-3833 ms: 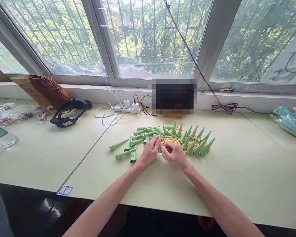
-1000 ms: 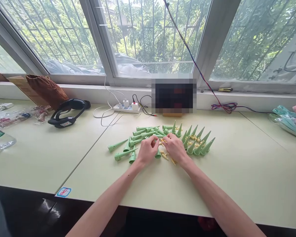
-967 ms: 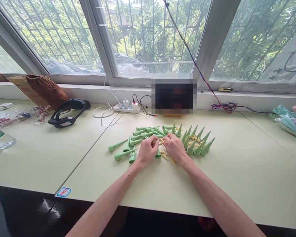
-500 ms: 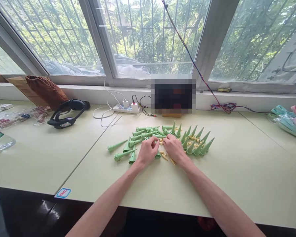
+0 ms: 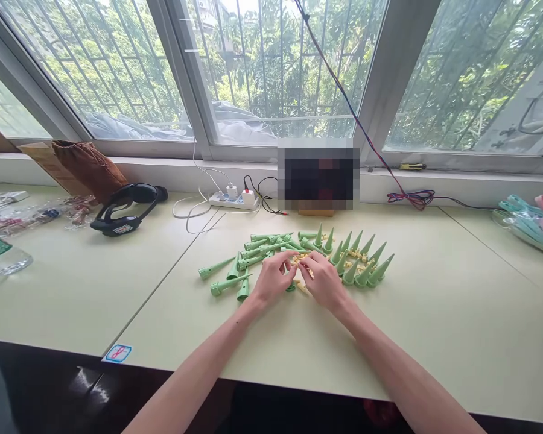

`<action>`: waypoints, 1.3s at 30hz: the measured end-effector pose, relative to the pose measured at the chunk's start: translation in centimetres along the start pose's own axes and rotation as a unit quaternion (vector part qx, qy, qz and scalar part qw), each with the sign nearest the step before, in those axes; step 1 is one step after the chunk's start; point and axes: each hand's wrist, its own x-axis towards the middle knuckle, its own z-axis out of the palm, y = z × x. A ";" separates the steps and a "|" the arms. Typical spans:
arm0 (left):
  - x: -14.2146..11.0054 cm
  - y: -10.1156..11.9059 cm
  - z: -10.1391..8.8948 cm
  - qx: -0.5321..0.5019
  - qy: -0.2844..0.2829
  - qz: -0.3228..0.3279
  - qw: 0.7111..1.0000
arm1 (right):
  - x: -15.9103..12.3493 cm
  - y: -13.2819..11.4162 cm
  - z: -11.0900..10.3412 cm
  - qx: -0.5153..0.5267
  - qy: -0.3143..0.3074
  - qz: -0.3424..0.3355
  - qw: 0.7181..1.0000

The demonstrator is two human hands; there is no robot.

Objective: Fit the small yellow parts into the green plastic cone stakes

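Over the middle of the table, my left hand [image 5: 275,278] and my right hand [image 5: 323,279] meet fingertip to fingertip. Both are closed in a pinch; whatever sits between the fingers is too small and covered to make out. Small yellow plastic pieces [image 5: 301,287] lie beneath and between the hands. To the left are several green plastic spikes [image 5: 216,267], hollow cones with ribbed collars, mostly lying down in a loose pile. On the right, more green spikes [image 5: 381,269] stand point up in rows, with yellow pieces [image 5: 364,260] scattered among them.
Behind the spikes stand a blurred dark screen [image 5: 319,178] and a white power strip [image 5: 235,199] with cables. A black headset [image 5: 129,211], brown pouch [image 5: 88,169] and plastic bottle [image 5: 2,256] are at left. Bundled wire [image 5: 411,198] and bagged teal and pink items [image 5: 531,220] lie right.
My right hand has lifted slightly from the yellow pieces and turned toward my left hand. Their fingertips are now together. The view has shifted a little.
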 end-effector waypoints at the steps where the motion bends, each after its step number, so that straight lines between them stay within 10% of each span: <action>1: 0.0 0.1 0.0 -0.001 -0.010 0.013 1.000 | -0.2 -0.1 0.0 0.019 0.005 0.003 1.000; 39: 0.0 0.8 -0.3 -0.151 -0.056 -0.037 0.986 | -0.2 -0.6 0.1 0.181 0.020 0.022 0.983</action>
